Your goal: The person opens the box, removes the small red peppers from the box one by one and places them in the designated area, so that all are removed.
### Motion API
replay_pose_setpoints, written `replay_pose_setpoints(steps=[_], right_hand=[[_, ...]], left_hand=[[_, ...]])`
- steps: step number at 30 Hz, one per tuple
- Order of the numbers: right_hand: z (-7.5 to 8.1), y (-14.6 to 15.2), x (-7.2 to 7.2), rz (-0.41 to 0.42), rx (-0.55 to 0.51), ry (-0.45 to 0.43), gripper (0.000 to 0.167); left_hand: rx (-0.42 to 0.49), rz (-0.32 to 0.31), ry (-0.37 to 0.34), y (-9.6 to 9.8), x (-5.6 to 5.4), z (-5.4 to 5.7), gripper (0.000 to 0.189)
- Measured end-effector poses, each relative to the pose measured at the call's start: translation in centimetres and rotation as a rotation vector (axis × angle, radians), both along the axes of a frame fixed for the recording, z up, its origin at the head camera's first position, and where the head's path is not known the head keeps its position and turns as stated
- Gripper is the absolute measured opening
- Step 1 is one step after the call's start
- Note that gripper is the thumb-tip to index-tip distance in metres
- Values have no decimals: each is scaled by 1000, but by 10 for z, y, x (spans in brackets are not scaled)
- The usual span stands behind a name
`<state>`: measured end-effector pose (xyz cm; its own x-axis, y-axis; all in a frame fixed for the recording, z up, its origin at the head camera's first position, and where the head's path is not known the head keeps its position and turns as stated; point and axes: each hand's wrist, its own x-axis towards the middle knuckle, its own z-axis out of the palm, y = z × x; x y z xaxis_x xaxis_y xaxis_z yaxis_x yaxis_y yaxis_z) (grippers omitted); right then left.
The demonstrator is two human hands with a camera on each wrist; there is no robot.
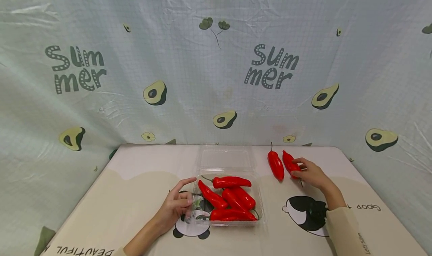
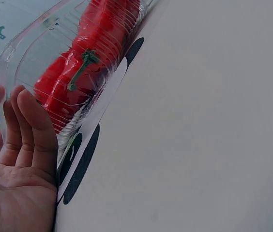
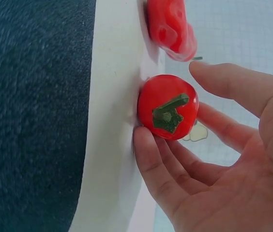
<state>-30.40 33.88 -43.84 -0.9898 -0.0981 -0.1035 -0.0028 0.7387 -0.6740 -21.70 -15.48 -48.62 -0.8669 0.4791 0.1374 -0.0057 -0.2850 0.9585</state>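
Observation:
A clear hinged plastic box (image 1: pixel 260 199) holds several red peppers (image 1: pixel 233 181). My left hand (image 1: pixel 173 207) is at the box's left side, its fingers touching the clear wall; in the left wrist view the fingertips (image 2: pixel 32 104) lie against it. At the right, my right hand (image 1: pixel 312 173) reaches over a red pepper (image 1: pixel 290 164) on the table. In the right wrist view this pepper (image 3: pixel 168 104) points its green stem at the camera. Fingers (image 3: pixel 148 150) lie along one side, while the thumb (image 3: pixel 219 79) stands slightly apart from it on the other.
Another red pepper (image 1: pixel 276 166) lies just left of the one under my right hand. The box's clear lid (image 1: pixel 226 160) is folded back behind it. A patterned cloth (image 1: pixel 189 79) hangs along the back of the table (image 1: pixel 135 196).

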Motion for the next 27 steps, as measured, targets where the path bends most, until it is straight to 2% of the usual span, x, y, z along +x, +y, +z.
replay_pose_setpoints(steps=[10, 19, 27], right_hand=[[4, 1, 0, -14, 1, -9, 70], [8, 1, 1, -18, 30, 8, 70], [16, 2, 7, -27, 48, 22, 71]], left_hand=[[-24, 8, -9, 0, 1, 1, 62], [-35, 34, -27, 1, 2, 1, 67], [-15, 14, -37, 3, 1, 1, 77]])
